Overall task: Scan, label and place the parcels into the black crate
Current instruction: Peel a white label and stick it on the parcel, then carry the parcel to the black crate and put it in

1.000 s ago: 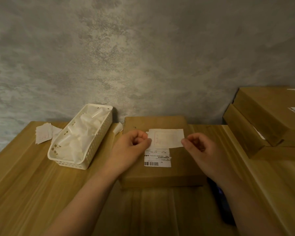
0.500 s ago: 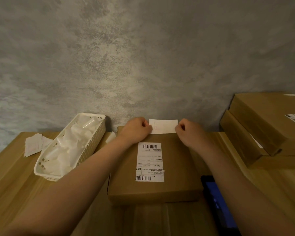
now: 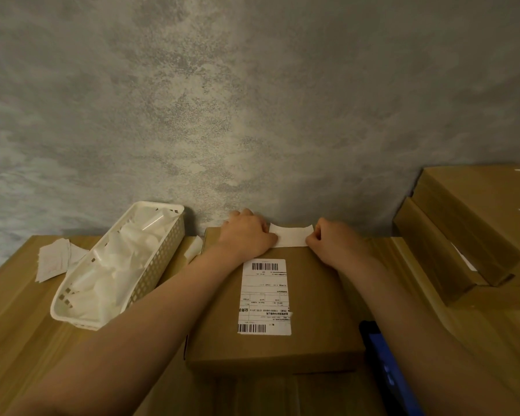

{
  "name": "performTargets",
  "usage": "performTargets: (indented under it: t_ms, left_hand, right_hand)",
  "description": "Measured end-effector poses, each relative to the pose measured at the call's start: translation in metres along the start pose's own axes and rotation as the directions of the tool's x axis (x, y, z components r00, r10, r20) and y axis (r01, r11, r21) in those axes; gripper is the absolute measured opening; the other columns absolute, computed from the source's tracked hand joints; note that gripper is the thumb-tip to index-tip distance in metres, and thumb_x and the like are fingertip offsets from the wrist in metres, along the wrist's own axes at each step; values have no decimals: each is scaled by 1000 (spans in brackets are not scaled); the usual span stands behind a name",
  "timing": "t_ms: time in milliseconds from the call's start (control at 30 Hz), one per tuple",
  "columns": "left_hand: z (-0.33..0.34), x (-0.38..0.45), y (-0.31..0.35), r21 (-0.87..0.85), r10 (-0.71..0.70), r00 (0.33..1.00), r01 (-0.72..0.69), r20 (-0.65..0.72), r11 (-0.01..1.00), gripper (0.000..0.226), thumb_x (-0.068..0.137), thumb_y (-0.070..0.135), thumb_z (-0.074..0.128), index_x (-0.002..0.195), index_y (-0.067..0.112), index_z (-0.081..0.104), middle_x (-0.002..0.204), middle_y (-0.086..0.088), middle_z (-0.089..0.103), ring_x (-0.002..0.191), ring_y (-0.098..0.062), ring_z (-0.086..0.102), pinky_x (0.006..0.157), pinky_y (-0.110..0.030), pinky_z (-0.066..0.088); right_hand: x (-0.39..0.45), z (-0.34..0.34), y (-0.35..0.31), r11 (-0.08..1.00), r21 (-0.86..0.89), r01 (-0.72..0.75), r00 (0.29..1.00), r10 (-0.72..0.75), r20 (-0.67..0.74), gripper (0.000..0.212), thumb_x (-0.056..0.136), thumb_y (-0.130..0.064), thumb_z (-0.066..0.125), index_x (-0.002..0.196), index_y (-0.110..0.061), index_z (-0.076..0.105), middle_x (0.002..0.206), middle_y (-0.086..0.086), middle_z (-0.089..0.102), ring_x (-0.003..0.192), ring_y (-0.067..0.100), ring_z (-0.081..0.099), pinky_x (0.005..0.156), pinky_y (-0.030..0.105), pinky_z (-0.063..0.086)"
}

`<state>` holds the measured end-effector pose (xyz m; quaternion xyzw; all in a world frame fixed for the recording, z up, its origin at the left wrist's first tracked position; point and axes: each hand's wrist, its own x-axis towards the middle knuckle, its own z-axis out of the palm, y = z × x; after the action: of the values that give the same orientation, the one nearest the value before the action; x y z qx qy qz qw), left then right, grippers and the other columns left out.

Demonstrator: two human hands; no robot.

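1. The left hand [image 3: 246, 232] and right hand [image 3: 332, 240] each pinch one end of a small white label [image 3: 288, 235], fingers curled in, stretching it flat across the far edge of the parcel [image 3: 312, 295].
2. The label is thin paper, limp and very light; its upper edge dips slightly between the hands. It will likely crease or stick crooked if one end lands first, so holding it by both ends is the sensible grip.
3. The parcel lies flat on the table [image 3: 18, 310], straight ahead between the forearms. It is a shallow brown cardboard box, stiff, matte, square-cornered; it looks light enough to lift with a hand on each long side.
4. A printed sheet [image 3: 264, 297] with barcodes at top and bottom is already stuck on the lid; one lower corner looks slightly lifted.
5. Left of the parcel stands a white perforated plastic basket [image 3: 162, 259] full of crumpled white backing paper, with loose paper slips [image 3: 53, 262] beyond it.
6. Right of it lies a dark device [image 3: 385, 370] with a blue screen, and further right two stacked brown boxes [image 3: 469, 223].
7. No black crate is in view.
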<state>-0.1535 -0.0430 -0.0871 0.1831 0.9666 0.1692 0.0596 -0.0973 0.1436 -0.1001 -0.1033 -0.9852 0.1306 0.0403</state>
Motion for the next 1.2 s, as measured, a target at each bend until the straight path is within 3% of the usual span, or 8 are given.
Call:
performTargets:
  t_ms: [267, 400, 500, 700, 867, 967, 1067, 1200]
  left_hand:
    - [6, 3, 0, 57, 12, 998, -9, -62, 998, 42, 84, 51, 61, 110, 18, 56, 121, -6, 51, 116, -27, 46, 100, -44, 43]
    - [9, 1, -8, 53, 193, 964, -187, -184, 981, 48, 87, 38, 63, 127, 19, 44, 130, -3, 46, 120, -25, 46, 102, -44, 44]
    - [13, -5, -15, 177, 363, 924, -339, -125, 924, 45, 97, 36, 50, 141, 30, 43, 140, 5, 51, 133, -20, 42, 111, -44, 34]
    - [16, -15, -28, 231, 299, 953, -303, 56, 924, 54, 105, 47, 26, 156, 32, 21, 163, 11, 22, 151, -17, 17, 120, -43, 11]
    - [11, -25, -22, 239, 218, 969, -240, 113, 941, 67, 102, 57, 24, 158, 25, 8, 167, 2, 6, 153, -21, -1, 123, -45, 0]
    - [-3, -40, -30, 91, 159, 986, -155, -40, 984, 68, 101, 55, 32, 157, 18, 19, 165, -2, 16, 153, -20, 8, 122, -39, 4]
    - [-13, -72, -45, -246, 18, 982, -64, -187, 967, 55, 103, 41, 42, 152, 18, 34, 158, 0, 33, 147, -16, 25, 117, -30, 16]
    - [1, -124, -66, -705, -268, 949, 76, -167, 706, 42, 103, 38, 42, 145, 32, 44, 140, 11, 49, 129, -9, 44, 101, -28, 33]
  right_hand:
    - [0, 6, 0, 999, 32, -36, 996, 38, -80, 17, 94, -35, 51, 91, -18, 51, 79, 0, 55, 68, 14, 54, 60, 32, 53]
    - [-10, 7, 7, 988, 68, 140, 953, -116, -279, 26, 97, -28, 51, 121, -18, 55, 113, 1, 60, 100, 17, 57, 84, 32, 51]
    - [-19, 13, 10, 974, 25, 224, 956, -215, -199, 37, 102, -33, 39, 134, -22, 52, 136, -2, 56, 123, 17, 51, 106, 36, 40]
    - [-32, 19, 12, 993, 94, 67, 997, -65, -29, 50, 103, -43, 34, 150, -27, 30, 157, -5, 31, 142, 20, 30, 117, 40, 23]
    - [-38, 14, 14, 876, 478, -58, 995, 9, 103, 56, 101, -42, 42, 152, -31, 22, 159, -4, 25, 144, 24, 28, 114, 45, 34]
    - [-56, 8, 20, 706, 686, -179, 982, 164, 88, 58, 100, -40, 46, 152, -30, 23, 156, 0, 31, 141, 25, 35, 108, 45, 37]
    - [-82, 14, 31, 514, 807, -290, 947, 279, 162, 48, 101, -38, 44, 147, -27, 36, 150, 1, 41, 133, 22, 43, 105, 42, 40]
    - [-115, 29, 30, 318, 855, -409, 891, 344, 298, 39, 102, -39, 40, 139, -29, 48, 133, -2, 55, 116, 18, 54, 97, 39, 46]
